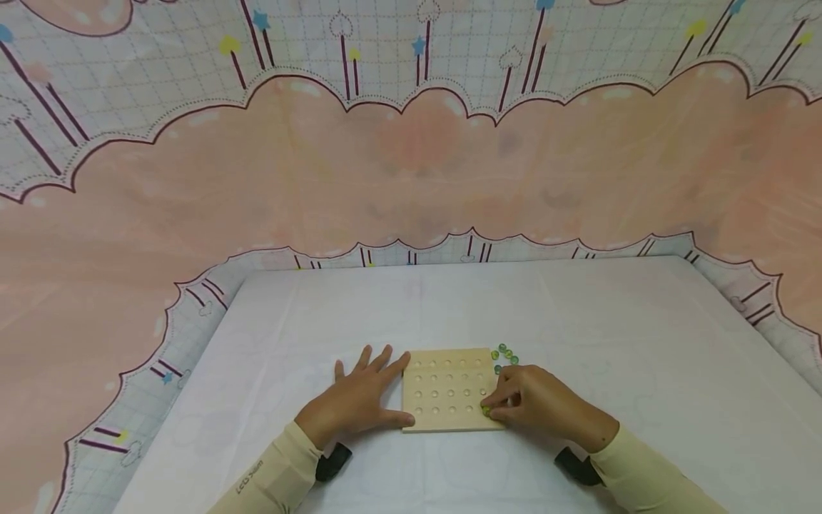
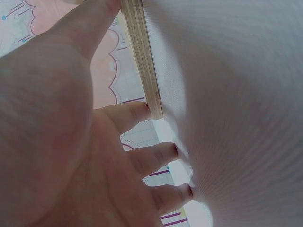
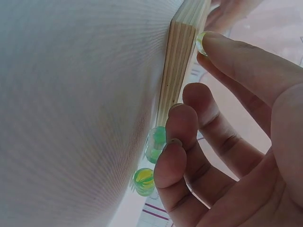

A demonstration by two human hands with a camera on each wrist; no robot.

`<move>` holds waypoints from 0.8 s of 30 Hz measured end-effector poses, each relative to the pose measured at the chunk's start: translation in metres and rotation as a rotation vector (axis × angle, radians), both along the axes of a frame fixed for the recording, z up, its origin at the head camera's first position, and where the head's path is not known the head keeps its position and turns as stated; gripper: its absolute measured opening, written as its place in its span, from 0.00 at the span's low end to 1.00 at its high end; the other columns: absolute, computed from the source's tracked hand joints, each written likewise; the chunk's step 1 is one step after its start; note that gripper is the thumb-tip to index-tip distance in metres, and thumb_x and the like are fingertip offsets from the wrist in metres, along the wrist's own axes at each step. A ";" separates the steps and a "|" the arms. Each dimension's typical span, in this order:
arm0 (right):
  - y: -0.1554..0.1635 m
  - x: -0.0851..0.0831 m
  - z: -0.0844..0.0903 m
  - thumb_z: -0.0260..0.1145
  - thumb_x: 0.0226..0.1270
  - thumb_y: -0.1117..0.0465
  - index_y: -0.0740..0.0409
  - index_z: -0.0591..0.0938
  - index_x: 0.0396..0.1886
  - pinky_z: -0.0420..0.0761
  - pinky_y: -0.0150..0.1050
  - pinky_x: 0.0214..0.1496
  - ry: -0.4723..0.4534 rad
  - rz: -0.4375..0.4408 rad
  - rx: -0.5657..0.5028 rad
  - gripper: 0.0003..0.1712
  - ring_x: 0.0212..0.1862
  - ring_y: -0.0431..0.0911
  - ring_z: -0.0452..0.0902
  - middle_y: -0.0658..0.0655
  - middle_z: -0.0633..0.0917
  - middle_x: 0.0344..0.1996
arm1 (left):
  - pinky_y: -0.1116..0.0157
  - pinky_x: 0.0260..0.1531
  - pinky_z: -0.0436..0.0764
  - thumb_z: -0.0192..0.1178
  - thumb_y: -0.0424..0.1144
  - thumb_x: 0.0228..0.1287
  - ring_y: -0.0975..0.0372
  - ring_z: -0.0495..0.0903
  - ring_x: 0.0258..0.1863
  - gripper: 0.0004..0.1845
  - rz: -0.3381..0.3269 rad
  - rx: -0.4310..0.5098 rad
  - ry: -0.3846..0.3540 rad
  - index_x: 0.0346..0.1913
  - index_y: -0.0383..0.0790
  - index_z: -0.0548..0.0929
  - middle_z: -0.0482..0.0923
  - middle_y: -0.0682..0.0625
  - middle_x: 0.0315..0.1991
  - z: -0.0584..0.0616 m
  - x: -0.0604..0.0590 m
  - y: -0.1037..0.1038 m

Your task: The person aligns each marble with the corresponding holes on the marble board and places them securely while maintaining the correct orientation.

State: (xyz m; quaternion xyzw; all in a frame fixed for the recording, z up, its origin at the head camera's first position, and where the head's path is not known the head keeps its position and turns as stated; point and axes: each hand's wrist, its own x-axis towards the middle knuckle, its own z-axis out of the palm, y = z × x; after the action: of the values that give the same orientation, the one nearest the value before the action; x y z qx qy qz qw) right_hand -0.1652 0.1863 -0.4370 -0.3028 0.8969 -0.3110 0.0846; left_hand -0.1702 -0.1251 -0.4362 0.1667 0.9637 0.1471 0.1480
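On the white surface [image 1: 578, 314], near its front edge, lies the square wooden peg board [image 1: 446, 389], steadied by the left hand [image 1: 359, 400] laid flat with straight fingers against its left edge, while the right hand [image 1: 536, 400] pinches a green marble [image 1: 486, 411] at the board's front right corner, loose green marbles [image 1: 504, 353] clustered beside its far right corner.

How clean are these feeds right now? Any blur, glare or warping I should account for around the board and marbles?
Head view: wide-angle warping bends the backdrop; even light, the wooden board sharp, the loose green marbles small. Left wrist view: the left hand fills the frame, soft, the tablecloth washed out. Right wrist view: the pinched marble slightly blurred, the right hand close.
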 end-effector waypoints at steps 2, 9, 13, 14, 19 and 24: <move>0.001 -0.001 0.000 0.78 0.54 0.62 0.48 0.93 0.37 0.77 0.27 0.29 0.008 0.001 -0.001 0.09 0.28 0.29 0.71 0.40 0.81 0.28 | 0.23 0.65 0.44 0.67 0.72 0.48 0.38 0.43 0.79 0.55 0.000 -0.005 0.001 0.79 0.60 0.57 0.51 0.45 0.81 0.001 -0.001 0.000; 0.000 -0.002 0.001 0.78 0.55 0.62 0.47 0.93 0.36 0.76 0.27 0.30 0.018 -0.013 0.011 0.09 0.28 0.29 0.71 0.40 0.82 0.28 | 0.24 0.65 0.43 0.68 0.71 0.48 0.39 0.43 0.80 0.55 0.005 -0.014 0.001 0.79 0.60 0.57 0.51 0.45 0.81 0.002 -0.002 0.000; 0.000 -0.002 0.001 0.78 0.55 0.62 0.47 0.93 0.36 0.75 0.27 0.29 0.022 -0.022 0.021 0.08 0.28 0.30 0.70 0.40 0.82 0.28 | 0.24 0.66 0.43 0.68 0.71 0.48 0.39 0.43 0.80 0.55 0.007 -0.010 -0.003 0.79 0.60 0.57 0.51 0.45 0.81 0.001 -0.002 0.000; 0.000 -0.002 0.001 0.78 0.55 0.61 0.46 0.93 0.36 0.75 0.27 0.29 0.021 -0.025 0.024 0.08 0.28 0.30 0.70 0.40 0.81 0.28 | 0.24 0.66 0.43 0.68 0.71 0.48 0.39 0.43 0.80 0.55 0.007 -0.010 -0.005 0.79 0.60 0.57 0.51 0.45 0.81 0.001 -0.002 0.000; 0.001 -0.001 0.000 0.79 0.54 0.61 0.46 0.93 0.35 0.73 0.27 0.28 0.017 -0.039 0.035 0.08 0.27 0.30 0.69 0.39 0.80 0.28 | 0.24 0.66 0.42 0.68 0.71 0.48 0.39 0.43 0.80 0.55 0.009 -0.006 -0.011 0.79 0.60 0.57 0.51 0.45 0.81 -0.001 -0.001 0.000; 0.002 0.000 -0.001 0.79 0.54 0.60 0.46 0.93 0.35 0.73 0.27 0.27 0.032 -0.043 0.041 0.08 0.26 0.30 0.68 0.39 0.80 0.28 | 0.24 0.65 0.43 0.68 0.71 0.48 0.38 0.43 0.80 0.55 0.007 -0.004 -0.009 0.79 0.60 0.57 0.51 0.45 0.81 -0.001 0.001 0.001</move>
State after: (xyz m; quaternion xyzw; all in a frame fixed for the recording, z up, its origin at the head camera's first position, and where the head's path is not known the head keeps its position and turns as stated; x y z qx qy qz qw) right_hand -0.1653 0.1881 -0.4381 -0.2866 0.9106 -0.2894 0.0696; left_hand -0.1697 -0.1245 -0.4370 0.1622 0.9639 0.1463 0.1523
